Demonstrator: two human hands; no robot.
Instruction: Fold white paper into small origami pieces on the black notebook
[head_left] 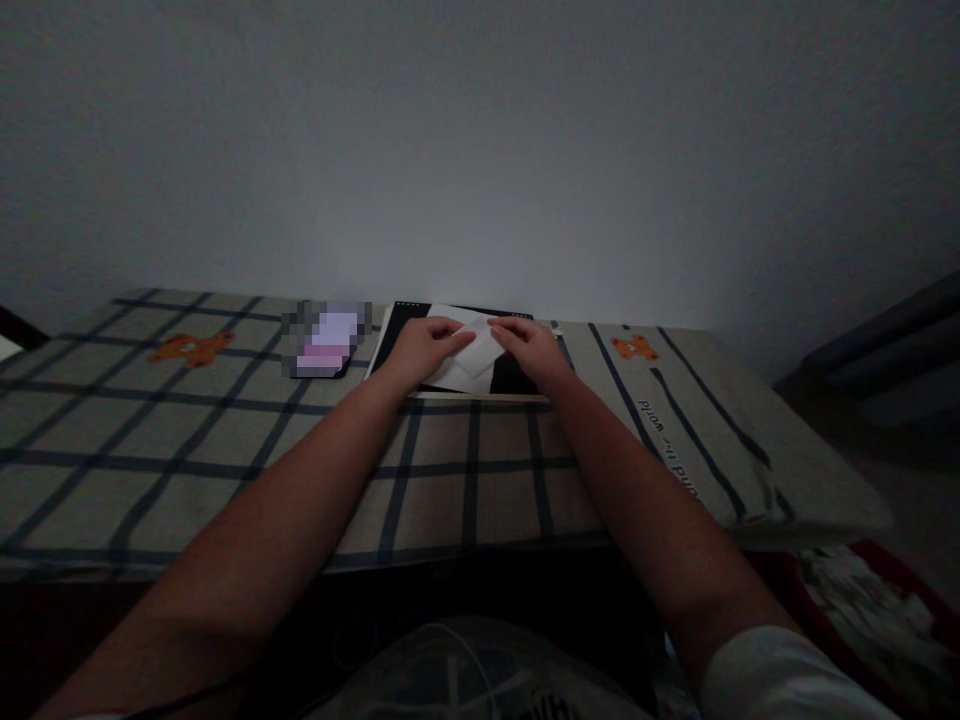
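Note:
A white sheet of paper [469, 362], partly folded, lies on a black mat [510, 377] near the far edge of the table. My left hand [424, 345] rests on the paper's left part, fingers curled and pressing down on it. My right hand [529, 343] pinches the paper's upper right fold with its fingertips. The two hands almost touch above the middle of the sheet.
The table carries a grey checked cloth [225, 440] with dark blue lines and small orange bear prints [191, 348]. A blurred-out flat object [326, 338] lies left of the mat. A plain wall stands right behind the table. Red-edged fabric [862, 600] lies at lower right.

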